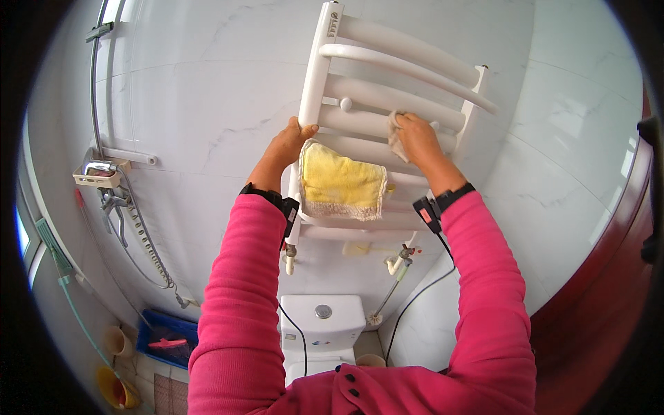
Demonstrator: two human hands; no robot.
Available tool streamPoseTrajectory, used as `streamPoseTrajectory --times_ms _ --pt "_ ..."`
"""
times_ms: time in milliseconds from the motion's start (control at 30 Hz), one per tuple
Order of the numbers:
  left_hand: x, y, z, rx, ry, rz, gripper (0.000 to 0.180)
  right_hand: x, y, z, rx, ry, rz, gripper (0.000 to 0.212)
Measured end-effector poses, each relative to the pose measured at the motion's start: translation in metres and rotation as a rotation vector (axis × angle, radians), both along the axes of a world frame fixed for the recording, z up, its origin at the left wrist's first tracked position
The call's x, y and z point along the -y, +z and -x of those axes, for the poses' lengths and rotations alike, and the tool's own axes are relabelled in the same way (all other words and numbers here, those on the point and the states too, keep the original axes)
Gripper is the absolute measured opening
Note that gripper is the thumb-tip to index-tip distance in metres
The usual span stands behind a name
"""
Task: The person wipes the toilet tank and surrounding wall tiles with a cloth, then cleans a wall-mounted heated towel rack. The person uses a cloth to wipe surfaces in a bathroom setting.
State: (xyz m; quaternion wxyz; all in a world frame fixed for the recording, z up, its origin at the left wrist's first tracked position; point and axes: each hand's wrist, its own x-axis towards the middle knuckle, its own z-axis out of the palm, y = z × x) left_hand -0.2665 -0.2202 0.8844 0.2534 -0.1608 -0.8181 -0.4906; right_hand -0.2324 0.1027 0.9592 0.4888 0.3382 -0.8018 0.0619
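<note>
A white towel radiator [315, 79] with several thick horizontal bars is fixed to the wall before me. My left hand [285, 146] is closed around its left upright, with the fingertips partly hidden behind the post. In my right hand [420, 144] a bunched beige cloth [395, 138] is pressed against one of the middle bars, toward the right side. Below and between my hands, a yellow towel [342, 180] with a pale fringed edge hangs folded over a lower bar.
Under the radiator are pipe valves [404, 254] and a white toilet [322, 328]. A shower hose [142, 235] and soap tray [102, 174] are at the left wall. A blue basin [166, 339] stands on the floor. Cables hang from both wrist straps.
</note>
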Motion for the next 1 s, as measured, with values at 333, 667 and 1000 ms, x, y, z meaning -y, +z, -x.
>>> streamPoseTrajectory --times_ms 333,667,1000 --pt "0.005 -0.006 0.013 -0.081 -0.055 -0.024 0.057 0.083 0.009 -0.01 0.041 -0.058 -0.128 0.015" --pt "0.008 -0.001 0.006 -0.04 -0.105 -0.065 0.058 -0.038 -0.011 -0.033 0.197 -0.031 0.141 0.017" --pt "0.006 0.0 0.004 0.016 -0.157 -0.129 0.056 -0.151 -0.008 -0.053 -0.043 -0.5 0.305 0.027"
